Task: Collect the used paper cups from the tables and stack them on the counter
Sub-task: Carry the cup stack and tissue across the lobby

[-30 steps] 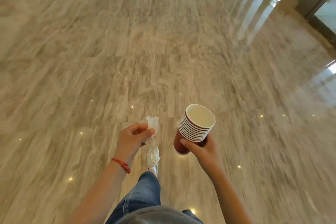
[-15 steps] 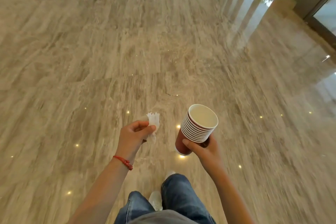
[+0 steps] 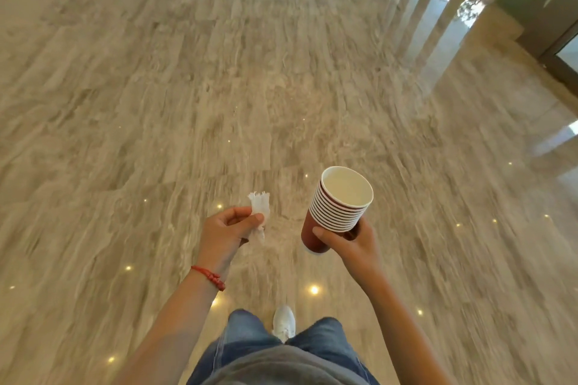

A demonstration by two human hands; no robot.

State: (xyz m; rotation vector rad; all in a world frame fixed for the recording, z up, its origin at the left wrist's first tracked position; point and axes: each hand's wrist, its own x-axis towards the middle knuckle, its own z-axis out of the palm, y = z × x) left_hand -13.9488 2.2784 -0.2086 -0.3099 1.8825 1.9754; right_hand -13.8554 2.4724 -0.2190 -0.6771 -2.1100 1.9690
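Head view shows you mid-carry over the polished beige marble floor, with no bench in sight. Your right hand sits right of centre, low in the frame; its fingers wrap the lower part of the nested stack of red paper cups with white rims, which leans up and to the right. Level it so the top cups do not slide out, and squeeze gently: thin paper likely crushes. Your left hand, just left of centre, pinches a crumpled white paper napkin between thumb and forefinger. Bin it before stacking, I judge, so both hands are free. The glossy floor may be slippery, so walk evenly in your white sneaker.
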